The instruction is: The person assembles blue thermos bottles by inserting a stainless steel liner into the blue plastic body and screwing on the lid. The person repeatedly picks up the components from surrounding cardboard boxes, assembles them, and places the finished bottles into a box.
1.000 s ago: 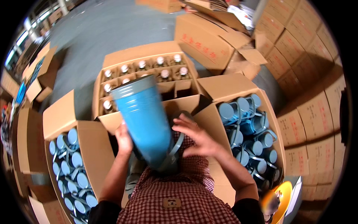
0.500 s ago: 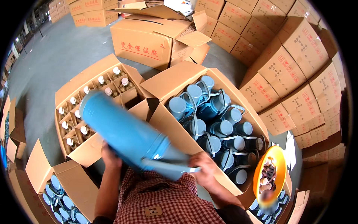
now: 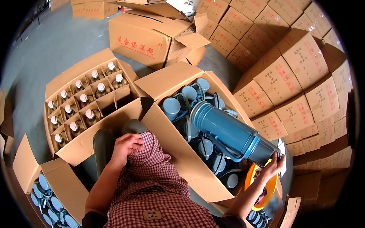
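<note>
A large blue thermos flask (image 3: 228,131) lies tilted over an open carton of similar blue flasks (image 3: 173,165). My right hand (image 3: 273,167) grips it at its narrower, dark end, while its wide end points up and to the left. The handle hangs along the flask's lower side. My left hand (image 3: 127,147) rests on my checked apron at the knee, holding nothing, its fingers loosely bent but apart. To its left stands a divided carton (image 3: 85,146) with several white-capped glass bottles (image 3: 91,116) upright in the cells.
A yellow tub (image 3: 249,178) of small parts sits at the right, partly hidden by my arm. Another carton of blue flasks (image 3: 66,188) stands at lower left. A large opened carton (image 3: 138,41) is behind, with stacked cartons (image 3: 285,83) along the right.
The flask has swung from in front of me to the right, over the flask carton. My left hand has let go of it and dropped to my knee; my right hand now grips its narrow end.
</note>
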Demonstrator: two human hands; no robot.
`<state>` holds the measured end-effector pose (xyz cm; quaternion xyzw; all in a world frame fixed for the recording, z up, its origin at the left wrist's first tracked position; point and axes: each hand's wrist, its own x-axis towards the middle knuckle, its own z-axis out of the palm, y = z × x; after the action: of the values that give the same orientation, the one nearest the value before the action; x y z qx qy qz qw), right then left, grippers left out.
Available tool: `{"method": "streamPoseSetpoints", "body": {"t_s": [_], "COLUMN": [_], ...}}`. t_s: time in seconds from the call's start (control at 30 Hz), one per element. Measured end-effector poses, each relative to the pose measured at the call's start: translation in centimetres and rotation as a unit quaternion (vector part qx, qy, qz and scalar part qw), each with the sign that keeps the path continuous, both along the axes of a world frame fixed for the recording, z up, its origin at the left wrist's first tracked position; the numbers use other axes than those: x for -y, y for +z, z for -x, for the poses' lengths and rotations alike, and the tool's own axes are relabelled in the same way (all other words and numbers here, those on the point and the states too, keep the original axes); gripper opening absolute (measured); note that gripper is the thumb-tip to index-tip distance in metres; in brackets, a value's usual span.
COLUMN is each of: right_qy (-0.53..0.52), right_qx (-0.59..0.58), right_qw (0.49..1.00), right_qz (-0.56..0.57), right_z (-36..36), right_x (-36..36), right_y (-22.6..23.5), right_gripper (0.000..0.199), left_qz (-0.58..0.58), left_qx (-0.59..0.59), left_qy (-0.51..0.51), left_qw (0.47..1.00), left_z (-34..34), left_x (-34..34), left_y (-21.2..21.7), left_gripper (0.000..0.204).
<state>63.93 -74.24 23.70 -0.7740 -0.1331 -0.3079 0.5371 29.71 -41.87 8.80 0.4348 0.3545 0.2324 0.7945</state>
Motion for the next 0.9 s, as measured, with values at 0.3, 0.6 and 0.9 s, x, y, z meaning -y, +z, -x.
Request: {"method": "streamPoseSetpoints", "body": {"t_s": [0.3, 0.6, 0.9], "right_qy": [0.018, 0.198, 0.415], "right_qx": [0.054, 0.169, -0.089], "right_qw": [0.984, 0.79, 0.775], "right_qz": [0.167, 0.555, 0.468], "right_z": [-5.7, -7.9, -10.9], "right_x": [-4.8, -20.7, -21.5], "right_y": [-1.8, -8.5, -17.9], "right_gripper": [0.012, 0.025, 0.04], "left_qz": [0.011, 0.007, 0.06], "left_qx": [-0.015, -0.046, -0.04], "left_qy": [0.031, 0.057, 0.147], "left_qw": [0.999, 0.997, 0.986], "left_z": [1.7, 1.9, 3.9], "left_x": [-0.5, -0.4, -1.1], "left_y": [-0.6, -1.4, -2.4], "left_gripper": [0.027, 0.023, 0.02]}}
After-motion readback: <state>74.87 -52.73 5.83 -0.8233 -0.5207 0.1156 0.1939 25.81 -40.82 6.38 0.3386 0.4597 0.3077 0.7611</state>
